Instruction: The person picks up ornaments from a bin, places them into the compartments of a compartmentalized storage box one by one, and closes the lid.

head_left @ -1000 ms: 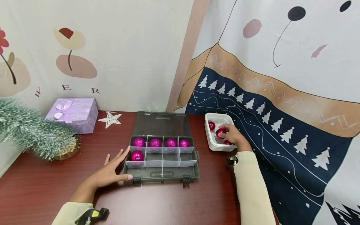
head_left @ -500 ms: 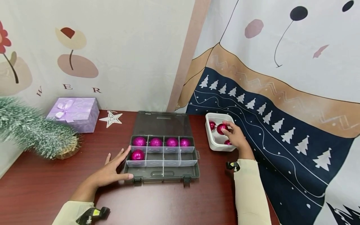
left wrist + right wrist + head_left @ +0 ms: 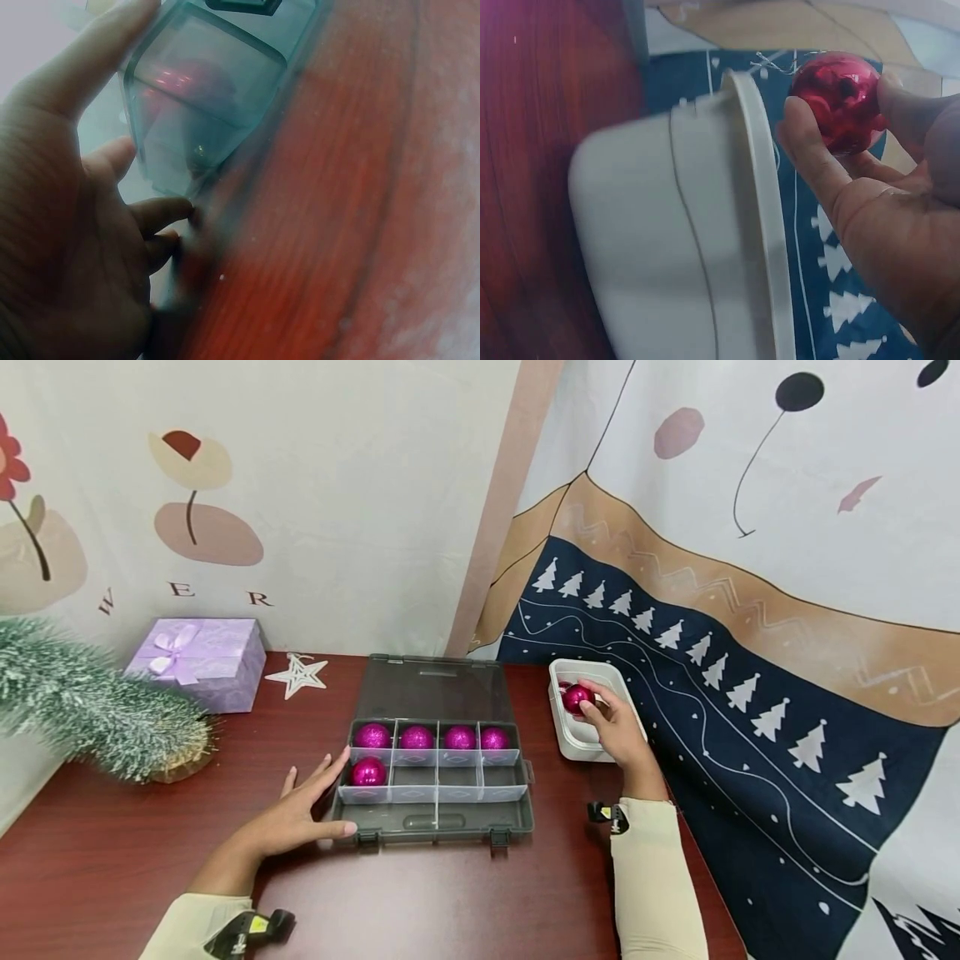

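My right hand (image 3: 618, 731) pinches a shiny magenta Christmas bauble (image 3: 577, 700) between thumb and fingers, over the white plastic tub (image 3: 587, 752). The right wrist view shows this bauble (image 3: 840, 101) above the tub's rim (image 3: 761, 187), a silvery string by its top. A sliver of another bauble shows behind it; the hand hides much of the tub's inside. My left hand (image 3: 300, 814), fingers spread, rests at the left side of the grey divided box (image 3: 483, 818). Glittery baubles (image 3: 416, 737) fill the box's back row, and a shiny bauble (image 3: 368, 772) sits in the middle row's left compartment.
The box's lid (image 3: 431, 689) lies opened back toward the wall. At the back left stand a lilac gift box (image 3: 217, 664), a white star (image 3: 297, 676) and a frosted tree (image 3: 97, 710) lying on its side. A printed cloth (image 3: 712, 710) borders the right.
My right hand has lifted the bauble from inside the tub and shifted it slightly left, toward the tub's left rim. The left hand stays in place at the box.
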`<state>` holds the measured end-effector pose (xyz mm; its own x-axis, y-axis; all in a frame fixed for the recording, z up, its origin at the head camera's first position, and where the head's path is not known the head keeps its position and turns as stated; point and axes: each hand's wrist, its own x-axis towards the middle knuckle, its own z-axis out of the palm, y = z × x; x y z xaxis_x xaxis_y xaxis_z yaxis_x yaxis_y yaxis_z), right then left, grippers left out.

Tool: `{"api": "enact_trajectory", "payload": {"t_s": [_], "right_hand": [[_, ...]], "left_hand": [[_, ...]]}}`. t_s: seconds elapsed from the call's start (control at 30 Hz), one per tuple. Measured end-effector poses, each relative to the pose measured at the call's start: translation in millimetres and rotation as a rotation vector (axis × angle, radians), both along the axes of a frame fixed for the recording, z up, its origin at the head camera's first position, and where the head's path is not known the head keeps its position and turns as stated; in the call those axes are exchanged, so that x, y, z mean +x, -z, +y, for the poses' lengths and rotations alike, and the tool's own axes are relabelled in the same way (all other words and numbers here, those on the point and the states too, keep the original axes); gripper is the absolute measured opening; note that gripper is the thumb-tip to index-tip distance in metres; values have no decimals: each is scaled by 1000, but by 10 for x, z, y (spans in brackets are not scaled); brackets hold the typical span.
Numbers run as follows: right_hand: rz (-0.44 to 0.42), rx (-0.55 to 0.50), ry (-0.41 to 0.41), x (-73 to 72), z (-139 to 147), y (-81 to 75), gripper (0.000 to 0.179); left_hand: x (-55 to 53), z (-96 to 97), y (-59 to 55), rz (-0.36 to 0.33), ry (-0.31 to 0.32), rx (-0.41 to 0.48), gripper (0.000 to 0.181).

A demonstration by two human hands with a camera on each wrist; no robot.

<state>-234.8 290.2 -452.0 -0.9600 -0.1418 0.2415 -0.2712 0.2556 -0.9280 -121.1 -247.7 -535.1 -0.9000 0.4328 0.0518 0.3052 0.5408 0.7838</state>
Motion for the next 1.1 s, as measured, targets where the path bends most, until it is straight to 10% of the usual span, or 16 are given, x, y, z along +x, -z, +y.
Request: {"api": "enact_trajectory", "payload": {"t_s": [1.1], "right_hand": [[117, 224, -255, 299, -1217, 12, 54]], "left_hand": [[7, 7, -30, 0, 9, 2, 117]]}}
